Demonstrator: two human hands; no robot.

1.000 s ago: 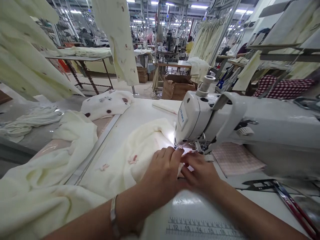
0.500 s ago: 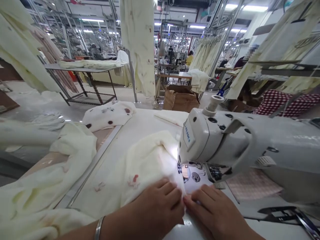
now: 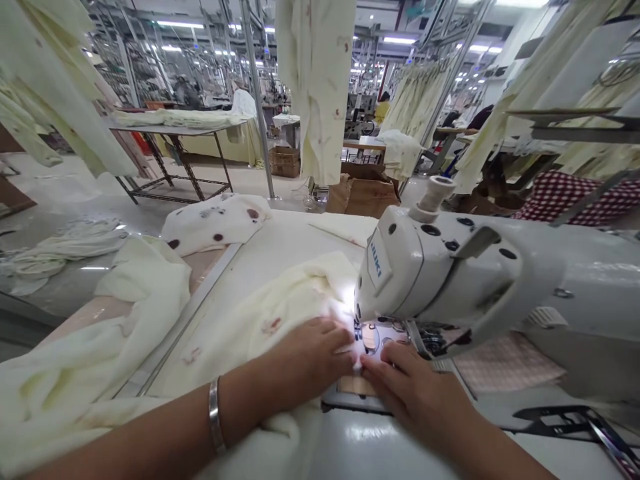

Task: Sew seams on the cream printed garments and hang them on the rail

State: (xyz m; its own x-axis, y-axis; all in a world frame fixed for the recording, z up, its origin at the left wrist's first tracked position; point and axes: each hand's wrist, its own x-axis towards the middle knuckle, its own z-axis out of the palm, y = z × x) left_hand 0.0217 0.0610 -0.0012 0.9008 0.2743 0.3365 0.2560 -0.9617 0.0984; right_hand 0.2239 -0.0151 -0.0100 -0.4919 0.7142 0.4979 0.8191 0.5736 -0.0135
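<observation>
A white sewing machine stands on the white table, its lamp lighting the needle area. Cream fabric with small red prints lies bunched to the left of the needle. My left hand, with a metal bangle on the wrist, rests flat on that fabric, fingers together and pointing at the needle. My right hand lies on the machine bed just right of it, fingertips pressed down near the presser foot. The fingertips of both hands nearly meet.
More cream cloth is heaped at the table's left. A spotted white piece lies at the far left corner. Cream garments hang overhead. A cardboard box and a metal-legged table stand beyond. Red checked fabric is at right.
The camera view shifted. Both hands moved forward toward the needle, pushing the fabric edge under the machine head.
</observation>
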